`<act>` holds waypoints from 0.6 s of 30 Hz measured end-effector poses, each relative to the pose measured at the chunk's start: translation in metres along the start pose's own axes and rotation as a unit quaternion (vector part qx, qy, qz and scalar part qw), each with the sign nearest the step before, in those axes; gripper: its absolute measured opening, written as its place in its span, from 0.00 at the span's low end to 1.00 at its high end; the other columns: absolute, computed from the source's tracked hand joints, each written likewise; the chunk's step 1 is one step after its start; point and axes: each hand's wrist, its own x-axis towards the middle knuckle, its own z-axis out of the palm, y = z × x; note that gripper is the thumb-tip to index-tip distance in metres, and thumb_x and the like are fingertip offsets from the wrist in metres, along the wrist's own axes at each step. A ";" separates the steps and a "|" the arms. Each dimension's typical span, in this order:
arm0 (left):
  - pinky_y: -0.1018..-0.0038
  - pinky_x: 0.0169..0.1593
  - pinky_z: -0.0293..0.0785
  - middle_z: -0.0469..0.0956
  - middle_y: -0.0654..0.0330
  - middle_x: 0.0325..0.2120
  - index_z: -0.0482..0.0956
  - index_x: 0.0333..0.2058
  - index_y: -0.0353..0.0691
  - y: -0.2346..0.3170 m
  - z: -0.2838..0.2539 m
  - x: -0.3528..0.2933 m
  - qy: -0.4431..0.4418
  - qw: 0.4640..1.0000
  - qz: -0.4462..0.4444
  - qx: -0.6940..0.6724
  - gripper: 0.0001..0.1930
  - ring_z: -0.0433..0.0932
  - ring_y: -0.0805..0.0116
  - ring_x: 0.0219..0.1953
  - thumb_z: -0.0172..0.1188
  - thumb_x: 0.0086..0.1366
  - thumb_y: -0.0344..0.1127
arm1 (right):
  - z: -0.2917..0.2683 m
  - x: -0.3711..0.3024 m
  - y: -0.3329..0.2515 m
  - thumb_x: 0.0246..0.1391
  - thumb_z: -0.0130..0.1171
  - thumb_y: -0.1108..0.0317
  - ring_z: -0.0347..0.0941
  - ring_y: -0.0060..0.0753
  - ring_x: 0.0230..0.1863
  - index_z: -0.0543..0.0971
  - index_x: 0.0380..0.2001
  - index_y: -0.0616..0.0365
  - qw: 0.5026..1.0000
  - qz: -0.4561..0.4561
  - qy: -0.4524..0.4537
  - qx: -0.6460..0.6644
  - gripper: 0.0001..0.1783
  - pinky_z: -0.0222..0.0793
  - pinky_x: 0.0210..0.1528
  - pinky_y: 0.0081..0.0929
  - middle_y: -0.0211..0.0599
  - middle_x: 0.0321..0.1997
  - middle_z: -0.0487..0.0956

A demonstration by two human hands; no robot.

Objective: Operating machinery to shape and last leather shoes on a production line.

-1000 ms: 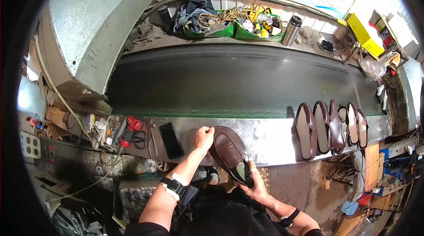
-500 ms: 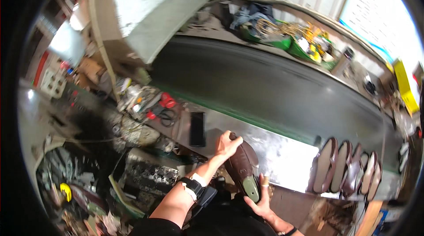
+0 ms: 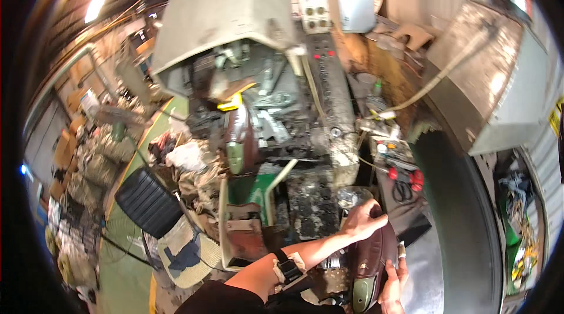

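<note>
Holding a brown shoe (image 3: 376,248) w/ both hands: it's slung between them, long axis running near to far, green last (image 3: 362,294) poking out the near end. L hand (image 3: 361,221) is curled over the far end, fingers closed on it. R hand (image 3: 392,290) is part-open, digits against the near right side; can't tell how tight, underside's hidden. Upper looks smooth, maybe a bit slippery; prob. stiff overall w/ the last inside, & heavier than an empty shoe. Leather could scuff, so no nails. Best hold approx. as now: one palm over the far end, other hand at the last end, which looks hard enough for a firm squeeze. Beyond L hand, to its left, another shoe (image 3: 242,138) on a last; red-handled scissors (image 3: 405,187) beyond R hand; dark belt (image 3: 464,226) right of both.
</note>
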 end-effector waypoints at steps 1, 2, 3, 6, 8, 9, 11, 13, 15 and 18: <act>0.69 0.44 0.78 0.85 0.56 0.34 0.80 0.42 0.38 0.004 -0.019 0.001 0.057 0.998 0.021 0.012 0.19 0.83 0.69 0.38 0.68 0.60 0.46 | 0.016 0.005 -0.004 0.61 0.58 0.78 0.76 0.24 0.46 0.67 0.68 0.61 0.999 -0.009 0.001 -0.043 0.32 0.72 0.53 0.24 0.34 0.49 0.82; 0.67 0.44 0.79 0.85 0.53 0.35 0.79 0.44 0.37 0.006 -0.041 -0.002 0.077 0.996 0.035 -0.015 0.21 0.84 0.63 0.39 0.67 0.60 0.48 | 0.032 0.011 0.004 0.61 0.60 0.78 0.74 0.23 0.45 0.68 0.68 0.61 0.999 -0.026 -0.015 -0.037 0.32 0.71 0.52 0.23 0.34 0.48 0.81; 0.65 0.45 0.79 0.85 0.49 0.35 0.79 0.45 0.36 0.003 -0.073 -0.004 0.095 0.993 0.042 -0.050 0.23 0.85 0.58 0.40 0.66 0.60 0.50 | 0.056 0.020 0.018 0.60 0.62 0.77 0.73 0.22 0.44 0.68 0.67 0.61 0.998 -0.036 -0.027 -0.041 0.32 0.70 0.51 0.21 0.33 0.47 0.81; 0.63 0.54 0.75 0.83 0.46 0.43 0.78 0.50 0.36 -0.010 -0.160 -0.010 0.148 0.989 -0.014 0.021 0.28 0.82 0.51 0.47 0.63 0.65 0.55 | 0.141 0.012 0.018 0.62 0.63 0.75 0.76 0.27 0.45 0.73 0.61 0.62 0.994 -0.004 -0.105 0.006 0.25 0.74 0.52 0.27 0.35 0.49 0.81; 0.64 0.56 0.71 0.82 0.46 0.43 0.77 0.50 0.35 -0.021 -0.201 -0.001 0.181 0.982 -0.051 -0.008 0.29 0.80 0.55 0.49 0.58 0.68 0.58 | 0.180 0.014 0.017 0.62 0.62 0.73 0.78 0.31 0.43 0.75 0.58 0.63 0.991 0.001 -0.122 0.057 0.21 0.76 0.49 0.29 0.39 0.51 0.81; 0.61 0.61 0.67 0.77 0.45 0.50 0.74 0.53 0.35 -0.008 -0.233 -0.012 0.214 0.975 -0.020 -0.055 0.28 0.74 0.53 0.55 0.63 0.66 0.53 | 0.180 0.030 0.036 0.62 0.62 0.74 0.79 0.32 0.44 0.74 0.59 0.64 0.994 -0.027 -0.107 -0.011 0.22 0.76 0.48 0.30 0.39 0.51 0.81; 0.55 0.63 0.64 0.69 0.43 0.59 0.68 0.60 0.38 -0.048 -0.294 -0.021 0.470 0.847 0.166 0.187 0.33 0.68 0.45 0.60 0.69 0.60 0.46 | 0.209 0.026 0.052 0.62 0.62 0.75 0.79 0.32 0.45 0.74 0.59 0.65 0.992 0.003 -0.125 0.028 0.23 0.76 0.48 0.32 0.39 0.52 0.81; 0.49 0.64 0.61 0.59 0.39 0.65 0.61 0.67 0.41 -0.079 -0.337 -0.017 0.531 0.800 0.106 0.258 0.43 0.62 0.38 0.63 0.72 0.55 0.41 | 0.239 0.017 0.050 0.61 0.62 0.74 0.79 0.34 0.49 0.72 0.60 0.65 0.988 0.030 -0.146 0.039 0.24 0.78 0.50 0.35 0.40 0.53 0.81; 0.45 0.67 0.59 0.57 0.34 0.65 0.53 0.72 0.50 -0.116 -0.362 -0.008 0.449 0.874 0.096 0.162 0.48 0.60 0.32 0.64 0.72 0.56 0.40 | 0.275 0.004 0.049 0.53 0.64 0.75 0.81 0.42 0.49 0.71 0.63 0.63 0.978 0.049 -0.177 0.099 0.32 0.81 0.53 0.39 0.43 0.54 0.80; 0.42 0.67 0.58 0.57 0.34 0.65 0.53 0.73 0.59 -0.129 -0.364 -0.001 0.423 0.889 0.082 0.157 0.46 0.60 0.28 0.63 0.69 0.58 0.38 | 0.307 0.007 0.058 0.57 0.59 0.71 0.80 0.45 0.51 0.71 0.60 0.64 0.979 -0.006 -0.191 0.066 0.27 0.80 0.54 0.42 0.47 0.56 0.78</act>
